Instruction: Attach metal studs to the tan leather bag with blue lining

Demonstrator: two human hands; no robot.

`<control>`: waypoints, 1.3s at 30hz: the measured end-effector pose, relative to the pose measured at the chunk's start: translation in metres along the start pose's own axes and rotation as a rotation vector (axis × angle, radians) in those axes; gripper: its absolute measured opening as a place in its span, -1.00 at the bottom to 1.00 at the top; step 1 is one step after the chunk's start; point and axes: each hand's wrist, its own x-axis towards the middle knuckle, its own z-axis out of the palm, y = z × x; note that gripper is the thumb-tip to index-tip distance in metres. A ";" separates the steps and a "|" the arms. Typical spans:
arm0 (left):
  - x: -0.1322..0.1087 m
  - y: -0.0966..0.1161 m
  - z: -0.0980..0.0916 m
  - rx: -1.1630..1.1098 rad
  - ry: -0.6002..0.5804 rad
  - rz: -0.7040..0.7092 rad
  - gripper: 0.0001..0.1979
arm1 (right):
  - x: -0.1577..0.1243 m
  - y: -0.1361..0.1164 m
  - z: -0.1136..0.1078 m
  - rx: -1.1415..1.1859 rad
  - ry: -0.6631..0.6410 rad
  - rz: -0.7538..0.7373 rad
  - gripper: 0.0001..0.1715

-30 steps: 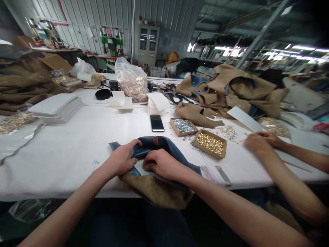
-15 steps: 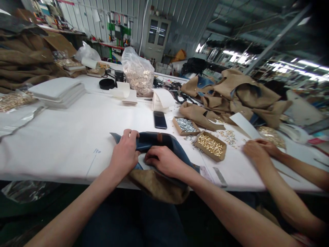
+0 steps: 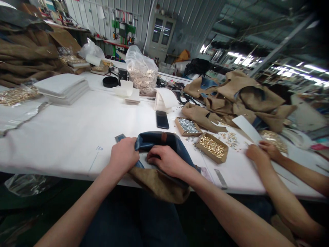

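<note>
In front of me at the table's near edge lies a piece of leather [image 3: 159, 185], tan suede on one face and dark blue on the other, curved into an open loop. My left hand [image 3: 124, 153] is closed around its left edge, where a blue strip sticks out past the fingers. Within the loop rests my right hand [image 3: 166, 161], fingers curled and pressed together; whatever they hold is hidden. A small brown patch [image 3: 163, 137] shows on the blue far wall. Just right of the loop is a cardboard tray of gold-coloured studs [image 3: 212, 146].
A tray of silver pieces [image 3: 188, 126] and a phone [image 3: 162, 119] lie beyond the leather. Tan leather pieces [image 3: 246, 92] are heaped at right. Another person's hands [image 3: 262, 151] work there. White sheets [image 3: 63, 87] are stacked at left. A bag [image 3: 142, 75] stands behind.
My left hand has rolled over and its fingers have closed around the leather's left edge. My right hand stays inside the loop. The view has shifted slightly.
</note>
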 end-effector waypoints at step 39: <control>-0.005 0.003 0.003 -0.071 -0.014 -0.065 -0.69 | 0.063 0.038 -0.001 0.161 -0.259 -0.163 -0.91</control>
